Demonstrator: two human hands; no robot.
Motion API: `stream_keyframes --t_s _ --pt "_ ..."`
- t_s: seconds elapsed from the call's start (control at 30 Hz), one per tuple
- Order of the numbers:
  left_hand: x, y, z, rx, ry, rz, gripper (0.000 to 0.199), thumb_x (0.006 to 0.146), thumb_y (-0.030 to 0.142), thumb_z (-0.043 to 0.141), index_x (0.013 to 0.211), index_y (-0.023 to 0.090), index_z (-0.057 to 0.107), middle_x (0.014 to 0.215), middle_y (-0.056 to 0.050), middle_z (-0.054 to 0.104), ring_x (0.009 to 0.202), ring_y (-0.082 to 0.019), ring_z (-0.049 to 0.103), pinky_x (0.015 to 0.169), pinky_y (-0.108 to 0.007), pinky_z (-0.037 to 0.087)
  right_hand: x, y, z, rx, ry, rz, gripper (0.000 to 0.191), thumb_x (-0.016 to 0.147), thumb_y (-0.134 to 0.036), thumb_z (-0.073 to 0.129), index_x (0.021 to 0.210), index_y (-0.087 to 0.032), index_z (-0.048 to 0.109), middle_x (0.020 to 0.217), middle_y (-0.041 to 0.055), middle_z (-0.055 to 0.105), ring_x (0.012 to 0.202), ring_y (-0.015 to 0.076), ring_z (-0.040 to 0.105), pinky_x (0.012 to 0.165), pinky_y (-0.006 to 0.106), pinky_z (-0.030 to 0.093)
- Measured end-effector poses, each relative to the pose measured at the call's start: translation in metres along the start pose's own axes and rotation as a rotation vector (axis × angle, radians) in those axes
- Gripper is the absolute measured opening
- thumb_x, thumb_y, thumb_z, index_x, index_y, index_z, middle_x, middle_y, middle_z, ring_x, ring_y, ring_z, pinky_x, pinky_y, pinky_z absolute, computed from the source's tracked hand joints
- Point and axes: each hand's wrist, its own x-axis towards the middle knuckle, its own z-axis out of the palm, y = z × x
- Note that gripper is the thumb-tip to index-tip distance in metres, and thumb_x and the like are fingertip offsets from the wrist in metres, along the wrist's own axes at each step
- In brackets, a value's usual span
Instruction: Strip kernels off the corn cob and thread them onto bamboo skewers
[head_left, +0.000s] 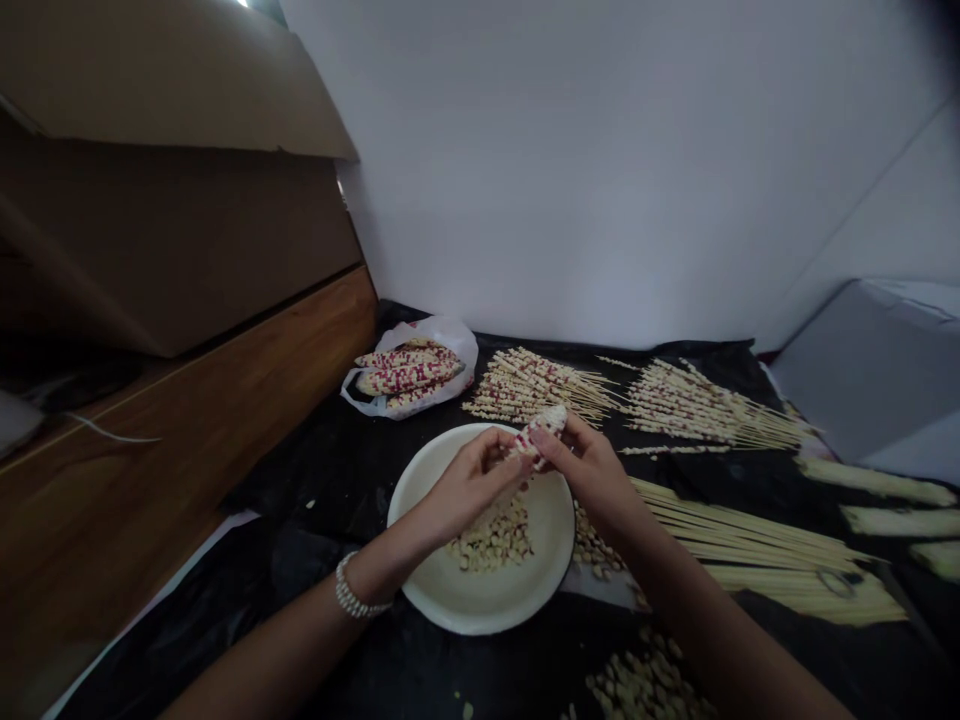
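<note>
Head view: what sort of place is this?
Likely a makeshift indoor work corner, home or small workshop, I can't tell which. Black sheeting is spread by a plain white wall, with a white bowl of loose kernels and kernel-covered sticks laid out on it.

A cardboard box (210, 215) sits above a wooden panel (247, 385) beside a pale wall (585, 180).

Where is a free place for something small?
Left of the round white bowl, toward the brown wooden panel, the black plastic sheet is mostly bare, with a pale crumb. The bowl's right is crowded: loose pale kernels, thin straw-coloured sticks, kernel-threaded skewers.
</note>
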Motion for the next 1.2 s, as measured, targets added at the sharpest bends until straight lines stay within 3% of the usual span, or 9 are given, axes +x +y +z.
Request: stream_keyframes --t_s 0.2,0.47,0.63,0.77,0.87,0.97,1.2 --pt "-0.001 0.004 0.001 -0.016 0.021 -0.052 0.018 0.088 0.036 0.054 0.094 0.019 0.055 0.089 -0.002 0.059 0.077 -0.014 0.056 0.071 -0.028 0.047 -0.003 0.000 0.002 0.014 -0.040 0.011 0.032 0.079 -0.050 0.065 0.090 -0.021 0.060 0.083 0.0015 0.063 0.075 0.0153 0.056 0.070 0.029 0.048" --pt "-0.004 -0.008 -0.002 0.423 0.065 0.098 0.017 0.093 0.029 0.039 0.093 0.020 0.053 0.074 0.001 0.056 0.067 -0.015 0.054 0.061 -0.027 0.042 -0.003 0.006 0.004 -0.047 -0.008 -0.031 0.030 0.077 -0.047 0.069 0.089 -0.021 0.060 0.084 0.0012 0.063 0.078 0.0161 0.054 0.072 0.029 0.045" --pt "-0.001 -0.015 -0.004 0.380 0.131 0.124 0.021 0.087 0.015 0.034 0.087 0.019 0.055 0.078 0.000 0.057 0.070 -0.015 0.054 0.064 -0.027 0.045 -0.004 0.006 0.006 -0.051 -0.017 -0.014 0.032 0.073 -0.049 0.071 0.086 -0.021 0.060 0.079 -0.0007 0.061 0.073 0.0155 0.055 0.067 0.028 0.045" --pt "0.002 -0.013 -0.004 0.206 0.097 0.102 0.023 0.094 0.030 0.038 0.087 0.019 0.057 0.086 -0.003 0.059 0.080 -0.017 0.056 0.072 -0.030 0.047 -0.002 0.006 0.003 -0.042 -0.009 -0.018 0.032 0.076 -0.050 0.069 0.088 -0.022 0.061 0.082 0.0006 0.063 0.075 0.0163 0.056 0.069 0.029 0.046" --pt "0.002 -0.010 -0.003 0.074 -0.001 0.054 0.025 0.093 0.043 0.047 0.092 0.019 0.055 0.088 -0.003 0.059 0.079 -0.017 0.057 0.073 -0.030 0.048 0.000 0.006 0.000 -0.025 -0.011 -0.024 0.031 0.076 -0.050 0.068 0.087 -0.021 0.060 0.081 0.0014 0.063 0.075 0.0170 0.056 0.069 0.030 0.047" --pt "0.000 -0.009 -0.003 0.092 -0.047 0.052 0.029 0.089 0.046 0.055 0.100 0.019 0.054 0.088 -0.003 0.060 0.077 -0.016 0.058 0.073 -0.030 0.046 0.001 0.005 -0.002 -0.021 -0.003 -0.026 0.031 0.076 -0.050 0.068 0.085 -0.021 0.059 0.079 0.0011 0.062 0.074 0.0170 0.055 0.068 0.030 0.046" --pt "-0.001 -0.004 0.000 0.204 -0.042 0.081 0.028 0.093 0.045 0.048 0.100 0.019 0.054 0.095 -0.005 0.062 0.082 -0.017 0.059 0.074 -0.030 0.046 0.001 0.002 -0.003 -0.049 0.000 -0.024 0.031 0.075 -0.050 0.067 0.079 -0.022 0.056 0.076 -0.0004 0.059 0.072 0.0162 0.053 0.067 0.029 0.044"
